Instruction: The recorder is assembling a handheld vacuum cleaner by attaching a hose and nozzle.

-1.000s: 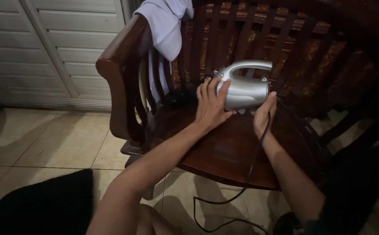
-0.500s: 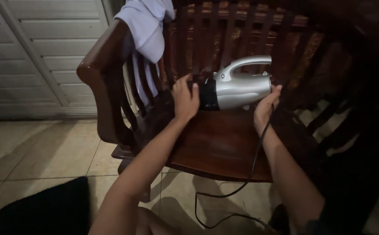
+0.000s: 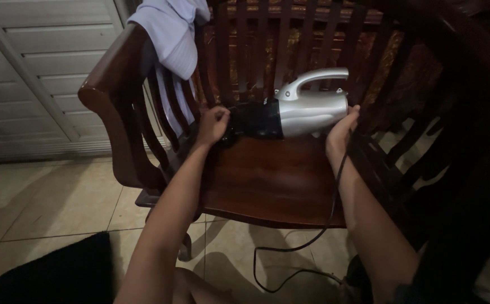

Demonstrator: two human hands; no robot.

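Observation:
A silver handheld vacuum (image 3: 311,108) with a black front section lies on its side on the seat of a dark wooden chair (image 3: 267,180). My left hand (image 3: 213,125) is closed around the black front end of the vacuum. At the silver rear end, my right hand (image 3: 342,132) presses flat against the body. A black power cord (image 3: 318,225) runs from the rear, past my right wrist, down over the seat edge to the floor.
A pale striped shirt (image 3: 172,34) hangs over the chair's back at the left armrest. White panelled doors (image 3: 37,73) stand to the left. Beige floor tiles (image 3: 48,197) lie below, with a dark cloth (image 3: 54,276) at the lower left.
My left hand slid from the silver body to the black front end and closed on it. The vacuum turned so its black front now shows. My view shifted slightly.

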